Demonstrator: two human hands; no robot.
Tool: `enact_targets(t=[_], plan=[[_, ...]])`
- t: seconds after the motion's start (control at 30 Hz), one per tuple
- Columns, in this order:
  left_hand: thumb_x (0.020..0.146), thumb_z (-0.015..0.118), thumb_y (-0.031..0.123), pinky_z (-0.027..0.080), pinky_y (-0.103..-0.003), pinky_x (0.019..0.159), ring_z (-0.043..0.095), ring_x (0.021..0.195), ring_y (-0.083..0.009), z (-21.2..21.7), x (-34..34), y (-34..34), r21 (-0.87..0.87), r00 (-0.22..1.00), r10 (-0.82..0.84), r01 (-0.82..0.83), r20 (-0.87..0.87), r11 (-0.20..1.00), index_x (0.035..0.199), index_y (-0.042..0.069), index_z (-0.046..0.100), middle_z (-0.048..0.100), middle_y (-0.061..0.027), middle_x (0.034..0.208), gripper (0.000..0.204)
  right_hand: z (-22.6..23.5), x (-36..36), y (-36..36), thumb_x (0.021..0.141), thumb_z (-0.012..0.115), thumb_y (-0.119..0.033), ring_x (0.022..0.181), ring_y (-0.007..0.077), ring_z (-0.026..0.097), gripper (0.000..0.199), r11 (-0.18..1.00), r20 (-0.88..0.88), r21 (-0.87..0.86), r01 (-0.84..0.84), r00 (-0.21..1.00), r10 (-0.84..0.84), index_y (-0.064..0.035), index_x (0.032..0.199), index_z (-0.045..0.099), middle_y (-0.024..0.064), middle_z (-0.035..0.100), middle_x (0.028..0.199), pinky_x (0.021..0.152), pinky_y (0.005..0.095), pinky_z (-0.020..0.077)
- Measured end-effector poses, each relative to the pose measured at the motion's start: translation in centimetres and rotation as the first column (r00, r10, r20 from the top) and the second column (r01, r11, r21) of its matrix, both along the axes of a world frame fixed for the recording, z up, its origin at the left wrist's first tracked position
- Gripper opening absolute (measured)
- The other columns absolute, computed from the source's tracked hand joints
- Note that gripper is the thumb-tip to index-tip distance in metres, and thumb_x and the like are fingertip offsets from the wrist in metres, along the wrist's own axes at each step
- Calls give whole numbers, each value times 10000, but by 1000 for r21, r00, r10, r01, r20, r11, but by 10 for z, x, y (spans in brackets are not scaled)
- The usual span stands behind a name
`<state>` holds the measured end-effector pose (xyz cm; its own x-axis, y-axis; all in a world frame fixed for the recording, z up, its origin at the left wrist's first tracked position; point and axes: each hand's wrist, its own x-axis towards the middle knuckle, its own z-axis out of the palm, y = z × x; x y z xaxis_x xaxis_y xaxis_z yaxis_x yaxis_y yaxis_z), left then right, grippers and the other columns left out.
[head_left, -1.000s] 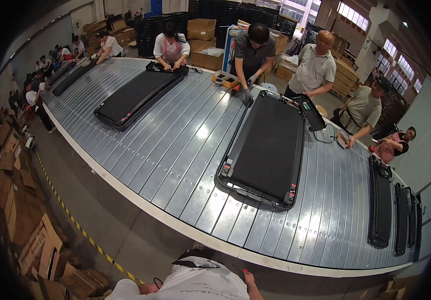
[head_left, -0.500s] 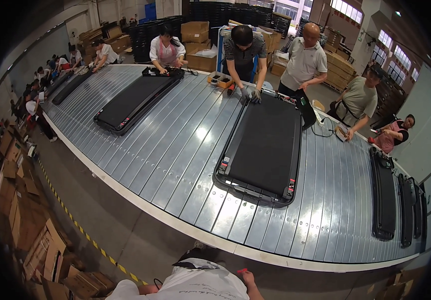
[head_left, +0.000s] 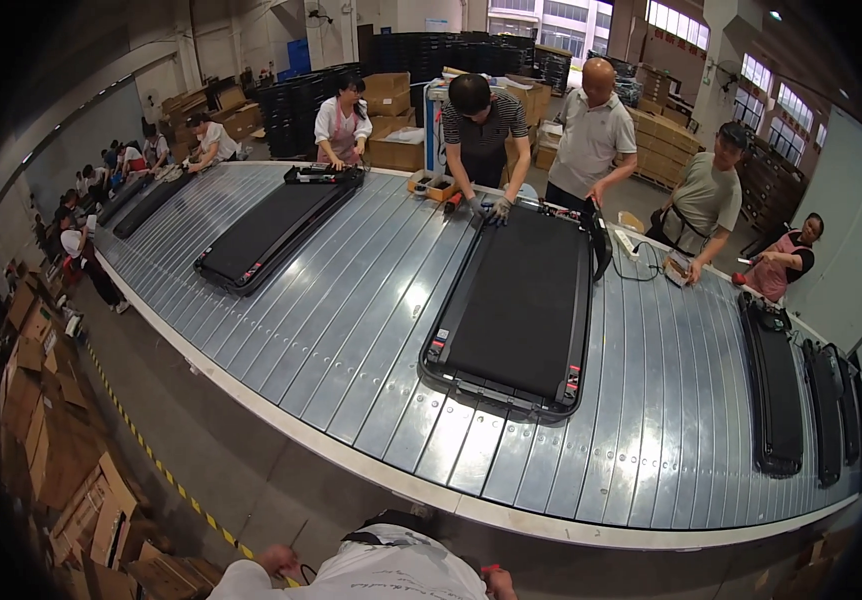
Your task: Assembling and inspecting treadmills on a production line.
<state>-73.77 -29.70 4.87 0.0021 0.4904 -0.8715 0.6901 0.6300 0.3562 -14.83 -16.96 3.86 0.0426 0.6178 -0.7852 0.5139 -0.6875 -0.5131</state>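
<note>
My left hand [head_left: 275, 559] is low in the picture beside my white shirt, apart from the conveyor; its fingers are smeared and hard to read. At the lower edge my right hand [head_left: 500, 583] closes round a small red object [head_left: 492, 569], whose kind I cannot make out. Beyond the conveyor edge in front of me lies a long black framed panel [head_left: 516, 300] with red-marked near corners. Neither hand touches it. Across from me a co-worker's gloved hands [head_left: 499, 209] work at its far end.
The metal slatted conveyor [head_left: 351, 350] curves across the view. It carries another black panel [head_left: 276, 225] to the left and several to the right. Co-workers stand along the far side. Cardboard boxes [head_left: 81, 510] are piled at left behind a yellow-black floor stripe [head_left: 166, 475].
My left hand has come up and out from beside my shirt. My right hand, still with the red object, sits lower in the picture. The view has tilted slightly upward.
</note>
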Motion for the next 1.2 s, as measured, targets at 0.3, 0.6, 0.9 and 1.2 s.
enact_targets(t=[0.3,0.6,0.9,1.2], plan=[[734,587,228,511,-365,553,623,562,-249,76,79,311,522,984,48,50,-173,851,987,74,658,650,-146,766,304,-47,-26,33,782,595,-202,632,156,582,205,893,-104,-54,447,887,-450,-26,841,683,65,639,713,585,320,458],[788,539,240,473,-405,841,600,951,-325,55,142,429,546,862,-506,441,-37,712,1049,87,635,641,-152,1009,317,-9,-101,99,855,498,-339,826,266,588,352,927,1,123,353,935,-356,-42,959,654,155,640,896,709,392,460],[800,493,269,470,-422,851,595,976,-337,-23,16,501,202,732,-680,673,-43,712,1040,109,651,633,-158,1043,329,-57,-218,192,848,548,-252,759,199,597,265,956,74,106,275,956,-284,-26,918,667,91,654,841,679,343,475],[791,492,276,485,-417,819,613,937,-330,-70,-38,539,150,685,-727,725,-54,672,990,112,669,644,-152,1014,313,-55,-260,268,845,524,-200,632,143,590,222,879,-220,-24,476,855,-469,-26,877,659,67,638,724,578,267,462]])
